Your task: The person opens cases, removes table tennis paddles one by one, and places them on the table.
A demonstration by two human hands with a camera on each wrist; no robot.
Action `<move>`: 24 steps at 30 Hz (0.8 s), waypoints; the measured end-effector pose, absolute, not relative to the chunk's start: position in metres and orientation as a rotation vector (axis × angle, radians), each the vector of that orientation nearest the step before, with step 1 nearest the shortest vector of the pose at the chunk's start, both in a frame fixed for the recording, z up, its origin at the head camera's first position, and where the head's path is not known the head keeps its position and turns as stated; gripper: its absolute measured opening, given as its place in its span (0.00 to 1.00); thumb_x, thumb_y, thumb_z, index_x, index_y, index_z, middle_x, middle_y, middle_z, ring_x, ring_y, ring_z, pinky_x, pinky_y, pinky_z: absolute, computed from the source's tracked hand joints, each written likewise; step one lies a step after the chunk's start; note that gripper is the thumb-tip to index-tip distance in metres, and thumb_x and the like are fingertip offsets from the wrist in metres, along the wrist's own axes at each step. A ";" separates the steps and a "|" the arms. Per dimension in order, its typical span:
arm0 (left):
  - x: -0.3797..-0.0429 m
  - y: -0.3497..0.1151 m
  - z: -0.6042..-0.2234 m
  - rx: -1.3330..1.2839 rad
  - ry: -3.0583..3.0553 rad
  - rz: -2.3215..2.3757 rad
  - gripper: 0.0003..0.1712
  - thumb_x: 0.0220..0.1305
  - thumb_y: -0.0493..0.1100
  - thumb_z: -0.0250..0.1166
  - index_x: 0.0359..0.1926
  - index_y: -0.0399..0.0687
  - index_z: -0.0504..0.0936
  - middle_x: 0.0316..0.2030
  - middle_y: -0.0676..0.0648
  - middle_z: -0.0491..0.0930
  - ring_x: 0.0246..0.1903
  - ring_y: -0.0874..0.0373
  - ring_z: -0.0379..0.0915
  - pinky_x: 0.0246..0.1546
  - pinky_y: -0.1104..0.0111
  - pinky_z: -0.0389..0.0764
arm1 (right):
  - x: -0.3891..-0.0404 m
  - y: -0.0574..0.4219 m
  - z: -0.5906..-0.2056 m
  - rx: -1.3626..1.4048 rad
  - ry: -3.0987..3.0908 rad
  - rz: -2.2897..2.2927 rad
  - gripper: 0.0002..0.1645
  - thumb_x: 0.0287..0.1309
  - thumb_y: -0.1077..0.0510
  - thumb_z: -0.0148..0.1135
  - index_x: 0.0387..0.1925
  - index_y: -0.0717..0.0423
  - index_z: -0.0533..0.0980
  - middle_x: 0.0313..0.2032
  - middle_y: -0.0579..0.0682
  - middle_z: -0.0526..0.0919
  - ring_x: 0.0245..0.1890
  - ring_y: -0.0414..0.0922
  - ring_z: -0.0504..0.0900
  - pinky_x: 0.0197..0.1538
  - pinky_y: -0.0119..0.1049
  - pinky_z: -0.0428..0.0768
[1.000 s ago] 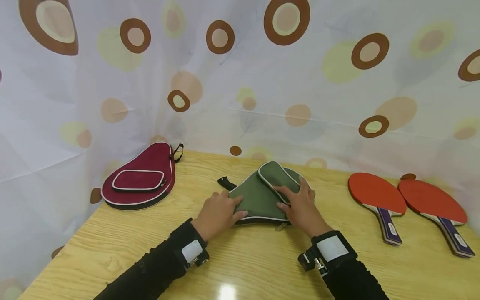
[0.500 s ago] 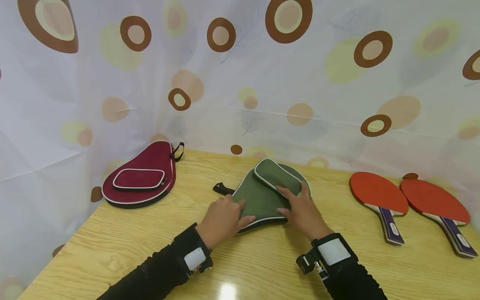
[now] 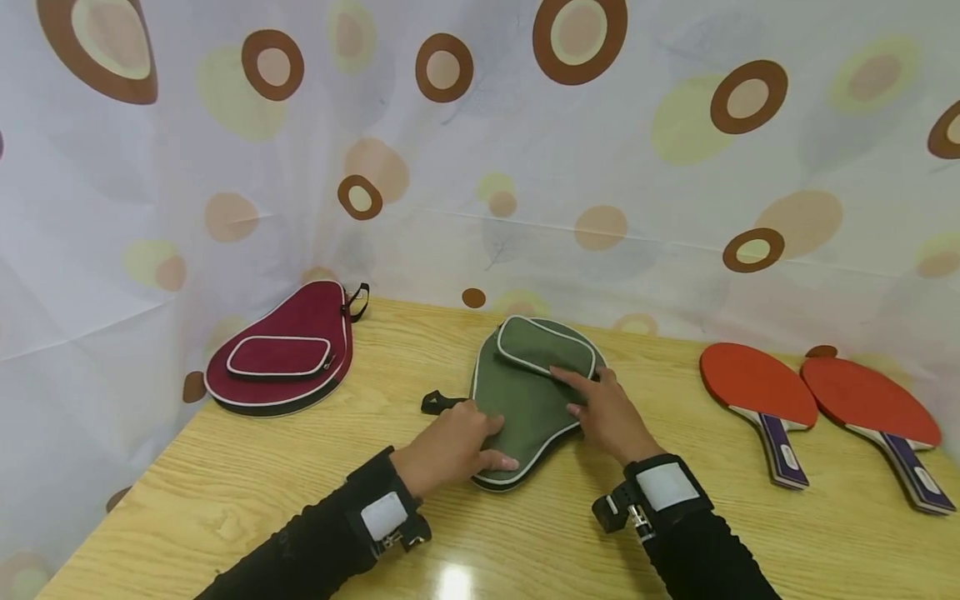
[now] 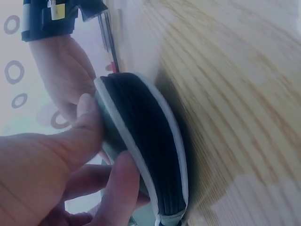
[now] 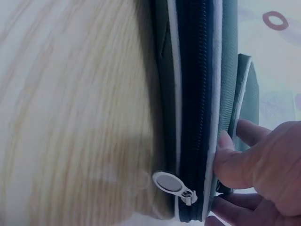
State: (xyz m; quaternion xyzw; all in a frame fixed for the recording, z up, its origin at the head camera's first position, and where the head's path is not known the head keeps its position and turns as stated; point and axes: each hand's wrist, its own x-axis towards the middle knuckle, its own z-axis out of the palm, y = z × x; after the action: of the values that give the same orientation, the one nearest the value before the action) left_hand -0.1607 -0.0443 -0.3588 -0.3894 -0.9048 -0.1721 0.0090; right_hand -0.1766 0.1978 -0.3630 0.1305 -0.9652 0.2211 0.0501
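A green table tennis paddle case (image 3: 525, 408) with white piping lies at the middle of the table, its narrow end toward me. My left hand (image 3: 450, 446) holds that narrow end, thumb and a finger on the top face close to the piped edge. At the wide part, my right hand (image 3: 611, 412) holds the right side, index finger stretched onto the front pocket (image 3: 546, 346). The right wrist view shows the thumb beside the piping, other fingers partly hidden, and a zipper pull (image 5: 169, 182) hanging at the side band. A black strap (image 3: 438, 402) sticks out left.
A maroon paddle case (image 3: 281, 354) lies at the back left of the wooden table (image 3: 315, 500). Two red paddles (image 3: 757, 383) rest at the right, their handles toward me. A patterned curtain (image 3: 480, 150) hangs behind the table.
The green case has turned on the table, its narrow end swinging from the left toward me. My left hand has moved slightly right and nearer with it; the right hand stays at the pocket.
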 end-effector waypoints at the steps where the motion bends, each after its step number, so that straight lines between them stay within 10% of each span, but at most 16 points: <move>1: -0.161 -0.044 -0.359 -1.231 -2.831 -0.536 0.30 0.62 0.53 0.71 0.54 0.32 0.82 0.41 0.34 0.83 0.42 0.43 0.80 0.42 0.57 0.83 | -0.177 0.198 -0.364 0.403 -2.931 0.670 0.31 0.64 0.70 0.62 0.68 0.57 0.73 0.60 0.83 0.64 0.59 0.75 0.70 0.51 0.62 0.75; 13: -0.155 -0.033 -0.363 -1.138 -2.816 -0.291 0.42 0.54 0.58 0.72 0.64 0.38 0.78 0.45 0.39 0.74 0.44 0.47 0.74 0.48 0.64 0.80 | -0.185 0.200 -0.369 0.437 -2.893 0.696 0.31 0.64 0.72 0.59 0.68 0.58 0.72 0.60 0.79 0.68 0.60 0.74 0.70 0.56 0.61 0.74; 24: -0.164 -0.034 -0.368 -1.247 -2.937 -0.598 0.45 0.62 0.56 0.67 0.77 0.51 0.63 0.75 0.30 0.53 0.73 0.30 0.50 0.66 0.50 0.69 | -0.189 0.199 -0.371 0.512 -2.851 0.696 0.31 0.65 0.75 0.55 0.69 0.59 0.71 0.63 0.76 0.67 0.62 0.72 0.70 0.56 0.61 0.75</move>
State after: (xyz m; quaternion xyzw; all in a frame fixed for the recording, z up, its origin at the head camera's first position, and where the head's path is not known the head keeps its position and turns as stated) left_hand -0.1639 -0.0337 -0.3676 -0.3836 -0.9035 -0.1838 -0.0526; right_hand -0.1892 0.1990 -0.3712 0.1713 -0.9539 0.2327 0.0812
